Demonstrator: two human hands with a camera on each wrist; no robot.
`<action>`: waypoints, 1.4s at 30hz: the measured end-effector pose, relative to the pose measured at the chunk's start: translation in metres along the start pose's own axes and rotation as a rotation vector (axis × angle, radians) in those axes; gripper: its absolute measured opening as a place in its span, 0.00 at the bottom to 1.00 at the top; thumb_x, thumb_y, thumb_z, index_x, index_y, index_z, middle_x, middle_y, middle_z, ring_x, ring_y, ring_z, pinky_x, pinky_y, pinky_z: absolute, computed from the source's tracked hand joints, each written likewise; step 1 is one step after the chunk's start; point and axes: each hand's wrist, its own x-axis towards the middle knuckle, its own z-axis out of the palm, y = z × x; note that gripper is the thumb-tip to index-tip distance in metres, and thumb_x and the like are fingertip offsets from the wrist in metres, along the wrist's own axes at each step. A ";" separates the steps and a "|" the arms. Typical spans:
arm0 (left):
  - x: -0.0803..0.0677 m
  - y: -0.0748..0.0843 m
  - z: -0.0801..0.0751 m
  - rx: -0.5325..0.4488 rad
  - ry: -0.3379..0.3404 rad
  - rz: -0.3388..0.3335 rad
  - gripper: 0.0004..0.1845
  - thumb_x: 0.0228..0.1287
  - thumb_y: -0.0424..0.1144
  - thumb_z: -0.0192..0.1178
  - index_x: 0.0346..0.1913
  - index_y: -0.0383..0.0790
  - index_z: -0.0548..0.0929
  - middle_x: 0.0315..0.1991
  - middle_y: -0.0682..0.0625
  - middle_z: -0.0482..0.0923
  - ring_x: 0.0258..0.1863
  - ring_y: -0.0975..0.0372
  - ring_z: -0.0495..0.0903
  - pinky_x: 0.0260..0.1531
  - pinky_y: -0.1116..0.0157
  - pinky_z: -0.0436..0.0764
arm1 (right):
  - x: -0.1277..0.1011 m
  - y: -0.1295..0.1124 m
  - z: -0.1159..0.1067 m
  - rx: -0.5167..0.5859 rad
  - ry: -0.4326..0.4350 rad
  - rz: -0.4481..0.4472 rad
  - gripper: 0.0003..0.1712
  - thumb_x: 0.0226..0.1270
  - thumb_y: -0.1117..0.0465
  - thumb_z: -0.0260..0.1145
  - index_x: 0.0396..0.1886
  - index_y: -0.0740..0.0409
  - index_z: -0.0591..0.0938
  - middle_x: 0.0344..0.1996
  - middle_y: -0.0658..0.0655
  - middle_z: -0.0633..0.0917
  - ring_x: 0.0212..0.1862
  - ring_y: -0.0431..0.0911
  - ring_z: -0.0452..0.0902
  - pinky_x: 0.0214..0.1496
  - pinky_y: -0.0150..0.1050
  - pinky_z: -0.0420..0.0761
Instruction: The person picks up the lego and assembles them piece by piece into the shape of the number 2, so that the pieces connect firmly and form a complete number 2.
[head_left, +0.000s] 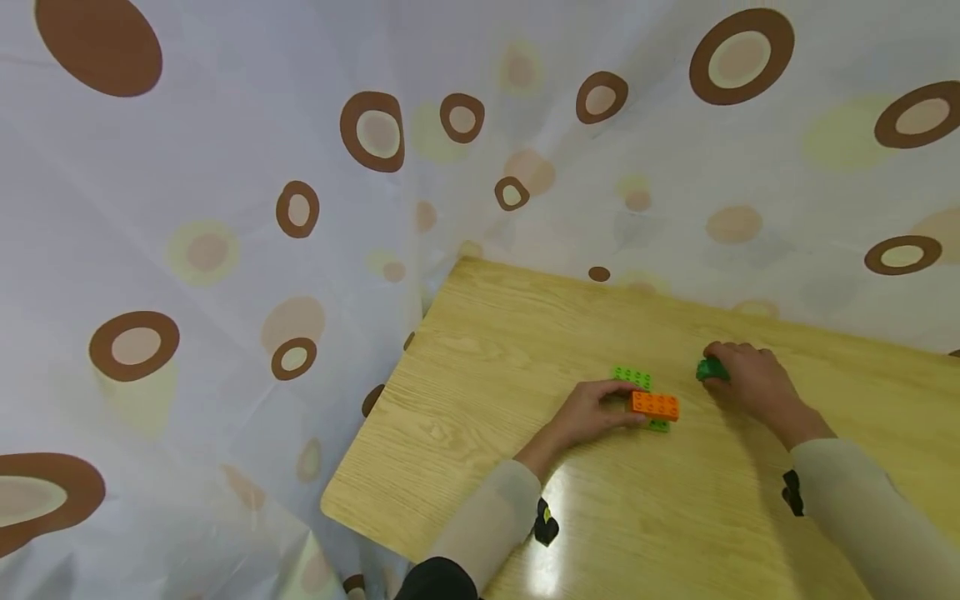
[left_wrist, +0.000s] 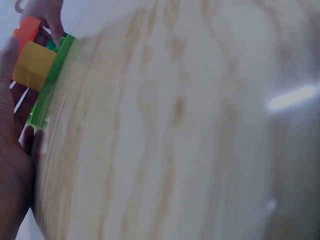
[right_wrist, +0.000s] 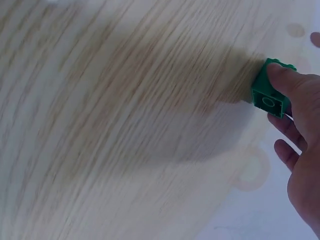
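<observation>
No words, labels, brands, numbers or signs can be read in any view: not on the orange block (head_left: 655, 406), yellow block (left_wrist: 35, 66), light green block (head_left: 632, 377) or dark green block (right_wrist: 262, 90), nor on the wooden table (head_left: 480, 367) or patterned sheet (head_left: 225, 150).

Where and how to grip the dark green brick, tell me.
Probably across its flat side walls, coming from the right, as the right hand does, thumb on one wall. The dark green brick has studs on one face and a hollow underside, so this hold leaves both free; the orange brick stands to its left in the head view.
</observation>
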 end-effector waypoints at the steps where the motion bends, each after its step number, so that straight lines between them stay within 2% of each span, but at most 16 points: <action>1: 0.000 0.000 0.000 -0.002 0.000 0.011 0.25 0.64 0.51 0.77 0.63 0.52 0.87 0.53 0.64 0.87 0.56 0.76 0.80 0.65 0.73 0.73 | -0.002 -0.002 0.001 0.020 0.007 0.008 0.33 0.69 0.60 0.76 0.68 0.70 0.74 0.57 0.77 0.82 0.53 0.71 0.80 0.55 0.73 0.73; 5: 0.001 -0.003 0.002 0.017 0.003 0.044 0.24 0.65 0.51 0.76 0.63 0.52 0.87 0.54 0.62 0.88 0.55 0.77 0.80 0.64 0.74 0.73 | -0.004 -0.014 -0.001 0.181 0.067 0.057 0.34 0.75 0.58 0.72 0.72 0.71 0.72 0.58 0.77 0.81 0.52 0.69 0.80 0.53 0.71 0.76; 7: 0.002 -0.004 0.003 0.017 0.006 0.045 0.24 0.66 0.51 0.76 0.63 0.51 0.87 0.54 0.62 0.88 0.55 0.77 0.80 0.64 0.74 0.73 | -0.006 -0.022 -0.004 0.258 0.113 0.074 0.33 0.76 0.59 0.71 0.72 0.71 0.73 0.57 0.74 0.81 0.51 0.66 0.81 0.50 0.68 0.78; 12: 0.001 -0.003 0.004 -0.037 0.006 0.025 0.24 0.66 0.50 0.75 0.63 0.50 0.87 0.52 0.62 0.88 0.54 0.77 0.81 0.64 0.73 0.73 | -0.012 -0.043 -0.014 0.364 0.189 0.078 0.28 0.75 0.58 0.73 0.67 0.67 0.77 0.52 0.68 0.84 0.51 0.65 0.81 0.52 0.67 0.78; 18: 0.003 -0.004 0.003 -0.052 0.021 0.060 0.23 0.67 0.48 0.75 0.63 0.49 0.87 0.51 0.61 0.89 0.53 0.77 0.81 0.64 0.73 0.74 | -0.019 -0.062 -0.026 0.456 0.245 0.055 0.26 0.74 0.58 0.74 0.65 0.60 0.78 0.51 0.67 0.86 0.53 0.70 0.81 0.52 0.71 0.79; 23: 0.002 -0.004 0.003 -0.083 -0.009 0.065 0.25 0.71 0.48 0.72 0.68 0.49 0.84 0.56 0.60 0.87 0.57 0.76 0.80 0.66 0.72 0.73 | -0.033 -0.070 -0.030 0.478 0.258 0.067 0.25 0.73 0.59 0.74 0.66 0.58 0.79 0.52 0.65 0.86 0.54 0.67 0.82 0.50 0.59 0.83; 25: 0.002 -0.005 0.004 -0.094 -0.015 0.067 0.25 0.73 0.48 0.69 0.69 0.49 0.83 0.57 0.59 0.87 0.59 0.75 0.79 0.66 0.72 0.73 | -0.038 -0.072 -0.029 0.490 0.252 0.075 0.25 0.73 0.59 0.74 0.66 0.57 0.78 0.52 0.65 0.86 0.55 0.67 0.81 0.50 0.61 0.83; 29: 0.001 -0.005 0.005 -0.106 -0.009 0.061 0.22 0.75 0.48 0.67 0.68 0.50 0.84 0.57 0.58 0.87 0.57 0.75 0.80 0.62 0.73 0.75 | -0.046 -0.077 -0.022 0.524 0.232 0.065 0.24 0.73 0.60 0.74 0.65 0.57 0.78 0.52 0.64 0.86 0.56 0.67 0.81 0.51 0.70 0.80; 31: 0.000 -0.004 0.005 -0.112 -0.005 0.058 0.21 0.75 0.48 0.67 0.66 0.50 0.85 0.56 0.58 0.88 0.55 0.76 0.81 0.59 0.74 0.77 | -0.049 -0.079 -0.016 0.526 0.228 0.048 0.24 0.72 0.61 0.75 0.64 0.56 0.78 0.51 0.62 0.87 0.55 0.61 0.83 0.51 0.69 0.81; 33: 0.000 -0.004 0.006 -0.115 0.001 0.056 0.20 0.75 0.49 0.67 0.65 0.50 0.86 0.55 0.58 0.88 0.53 0.76 0.81 0.58 0.74 0.78 | -0.050 -0.080 -0.010 0.523 0.228 0.023 0.25 0.71 0.62 0.75 0.65 0.56 0.79 0.51 0.61 0.88 0.54 0.48 0.84 0.52 0.66 0.82; 35: 0.001 -0.004 0.005 -0.120 0.007 0.063 0.20 0.75 0.48 0.67 0.65 0.49 0.86 0.55 0.58 0.88 0.53 0.76 0.82 0.57 0.74 0.79 | -0.051 -0.081 -0.006 0.519 0.235 -0.001 0.27 0.70 0.63 0.76 0.66 0.56 0.79 0.52 0.60 0.88 0.53 0.34 0.81 0.51 0.63 0.84; 37: 0.001 -0.003 0.005 -0.126 0.012 0.066 0.19 0.75 0.47 0.67 0.65 0.49 0.87 0.54 0.57 0.88 0.53 0.76 0.82 0.57 0.74 0.79 | -0.052 -0.082 -0.002 0.517 0.241 -0.016 0.28 0.71 0.64 0.75 0.68 0.56 0.79 0.51 0.58 0.88 0.52 0.23 0.75 0.50 0.58 0.86; 39: 0.000 -0.003 0.005 -0.130 0.014 0.062 0.19 0.74 0.47 0.68 0.64 0.48 0.87 0.54 0.57 0.89 0.52 0.76 0.82 0.56 0.74 0.79 | -0.053 -0.083 0.001 0.518 0.245 -0.025 0.29 0.71 0.64 0.75 0.69 0.55 0.79 0.50 0.57 0.88 0.51 0.20 0.73 0.49 0.50 0.87; 42: 0.000 -0.003 0.006 -0.137 0.013 0.041 0.20 0.74 0.47 0.68 0.64 0.49 0.87 0.53 0.57 0.89 0.51 0.76 0.83 0.55 0.74 0.80 | -0.054 -0.085 0.003 0.523 0.258 -0.042 0.29 0.70 0.65 0.75 0.68 0.54 0.79 0.49 0.55 0.89 0.50 0.23 0.76 0.49 0.39 0.87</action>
